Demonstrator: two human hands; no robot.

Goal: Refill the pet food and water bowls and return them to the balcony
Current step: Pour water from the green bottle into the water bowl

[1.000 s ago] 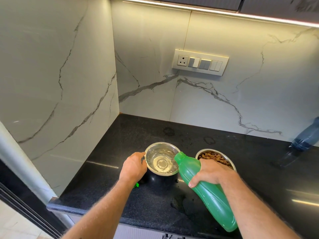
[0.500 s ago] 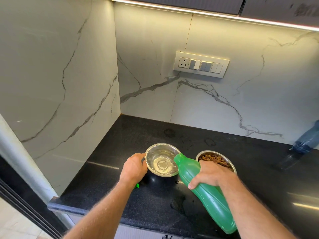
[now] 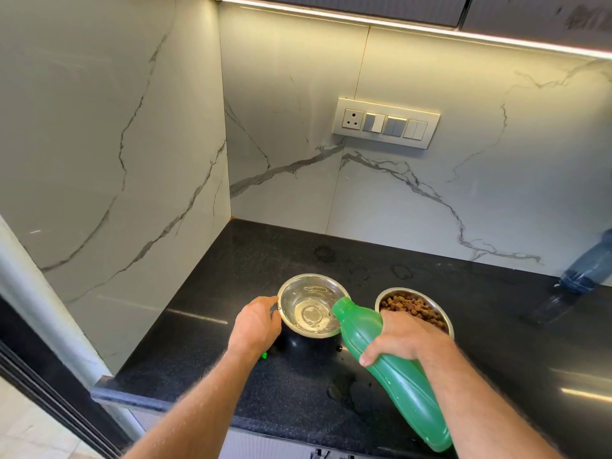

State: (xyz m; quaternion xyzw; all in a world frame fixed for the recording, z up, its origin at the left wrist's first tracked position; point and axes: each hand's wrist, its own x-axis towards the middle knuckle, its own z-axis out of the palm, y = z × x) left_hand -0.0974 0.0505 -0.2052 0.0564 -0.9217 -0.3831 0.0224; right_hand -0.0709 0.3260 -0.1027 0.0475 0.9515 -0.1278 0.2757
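Head view: pouring in progress. The right hand (image 3: 402, 339) is wrapped round a green bottle (image 3: 390, 369), tilted with its mouth over the rim of the water bowl (image 3: 309, 304), which shows a shallow layer of water. The left hand (image 3: 256, 321) grips that bowl's left rim; a green bit showing under this hand cannot be identified. The food bowl (image 3: 414, 308), just right of the water bowl, holds kibble, so the food refill appears done. Both bowls sit toward the front edge of the counter (image 3: 231, 293). Outstanding, in the inspector's judgement: finishing the water and carrying both bowls to the balcony.
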